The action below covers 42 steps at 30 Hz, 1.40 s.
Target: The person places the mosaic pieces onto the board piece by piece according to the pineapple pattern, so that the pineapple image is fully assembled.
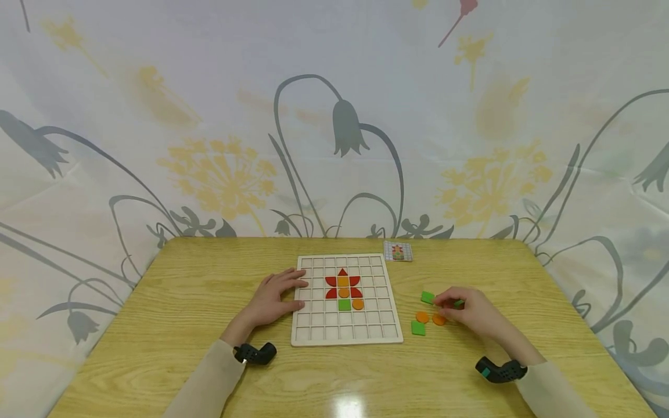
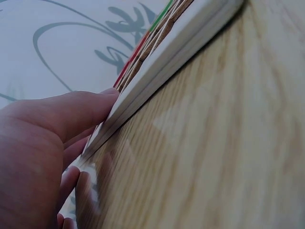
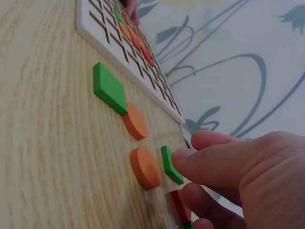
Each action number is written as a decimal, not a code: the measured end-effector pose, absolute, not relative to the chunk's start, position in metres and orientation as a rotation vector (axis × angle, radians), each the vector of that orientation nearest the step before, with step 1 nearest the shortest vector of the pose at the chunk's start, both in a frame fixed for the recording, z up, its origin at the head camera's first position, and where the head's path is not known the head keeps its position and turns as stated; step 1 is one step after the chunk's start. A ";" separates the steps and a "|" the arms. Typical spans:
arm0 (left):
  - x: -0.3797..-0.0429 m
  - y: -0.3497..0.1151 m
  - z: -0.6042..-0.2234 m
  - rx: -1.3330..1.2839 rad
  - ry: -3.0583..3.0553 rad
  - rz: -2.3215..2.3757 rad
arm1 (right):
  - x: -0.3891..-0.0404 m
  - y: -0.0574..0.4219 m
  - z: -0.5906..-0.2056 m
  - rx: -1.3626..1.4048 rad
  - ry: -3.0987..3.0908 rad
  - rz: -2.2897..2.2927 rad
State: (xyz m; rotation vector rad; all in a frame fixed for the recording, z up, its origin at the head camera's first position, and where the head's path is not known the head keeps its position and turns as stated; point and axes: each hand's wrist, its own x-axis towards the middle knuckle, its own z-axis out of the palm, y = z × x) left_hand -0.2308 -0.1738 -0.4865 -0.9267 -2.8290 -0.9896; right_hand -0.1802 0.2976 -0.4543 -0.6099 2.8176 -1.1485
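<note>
Fingers [image 1: 452, 294] of the right hand [image 1: 474, 312] are near two loose orange discs [image 1: 422, 317].

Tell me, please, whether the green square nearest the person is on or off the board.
Off: the green square lies on the table, beside the board.

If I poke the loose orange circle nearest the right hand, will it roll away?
Probably not: the orange circle lies flat, not on its edge. It might slide instead, because the table looks smooth and shiny. Its thick rim suggests it's stiff, so it likely won't bend.
</note>
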 end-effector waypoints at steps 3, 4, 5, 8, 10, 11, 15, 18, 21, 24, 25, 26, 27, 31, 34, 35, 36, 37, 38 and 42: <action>-0.230 -0.174 -0.487 -0.924 -2.835 -0.994 | -0.175 0.303 -0.457 -0.621 2.793 -1.161; -0.230 -0.174 -0.487 -0.923 -2.835 -0.995 | -0.173 0.304 -0.458 -0.630 2.777 -1.161; -0.230 -0.174 -0.487 -0.922 -2.835 -0.996 | -0.172 0.305 -0.459 -0.647 2.767 -1.159; -0.230 -0.173 -0.487 -0.916 -2.833 -1.000 | -0.169 0.307 -0.461 -0.688 2.751 -1.142; -0.229 -0.173 -0.488 -0.915 -2.832 -0.997 | -0.168 0.308 -0.461 -0.712 2.744 -1.127; -0.229 -0.173 -0.488 -0.913 -2.831 -1.000 | -0.168 0.307 -0.462 -0.722 2.746 -1.122; -0.229 -0.173 -0.489 -0.912 -2.831 -0.996 | -0.168 0.307 -0.461 -0.724 2.730 -1.126; -0.229 -0.173 -0.490 -0.915 -2.827 -1.009 | -0.167 0.306 -0.460 -0.707 2.718 -1.135; -0.228 -0.172 -0.491 -0.912 -2.825 -1.018 | -0.166 0.305 -0.459 -0.684 2.711 -1.146; -0.228 -0.172 -0.491 -0.906 -2.824 -1.017 | -0.166 0.303 -0.458 -0.657 2.722 -1.140; -0.228 -0.172 -0.491 -0.905 -2.824 -1.014 | -0.165 0.302 -0.457 -0.645 2.727 -1.135; -0.228 -0.172 -0.491 -0.903 -2.826 -1.014 | -0.165 0.301 -0.457 -0.634 2.733 -1.128; -0.228 -0.172 -0.491 -0.903 -2.826 -1.017 | -0.165 0.300 -0.457 -0.624 2.738 -1.123; -0.228 -0.172 -0.490 -0.900 -2.826 -1.022 | -0.164 0.297 -0.456 -0.591 2.734 -1.118; -0.228 -0.173 -0.489 -0.897 -2.827 -1.021 | -0.164 0.295 -0.455 -0.590 2.724 -1.115; -0.228 -0.173 -0.489 -0.897 -2.827 -1.021 | -0.164 0.295 -0.454 -0.590 2.721 -1.113; -0.228 -0.173 -0.489 -0.897 -2.827 -1.017 | -0.165 0.294 -0.454 -0.587 2.723 -1.108; -0.228 -0.173 -0.489 -0.897 -2.827 -1.015 | -0.165 0.294 -0.454 -0.580 2.722 -1.104; -0.228 -0.173 -0.489 -0.900 -2.827 -1.010 | -0.165 0.294 -0.455 -0.576 2.720 -1.099; -0.230 -0.173 -0.487 -0.905 -2.827 -1.007 | -0.167 0.295 -0.456 -0.531 2.710 -1.097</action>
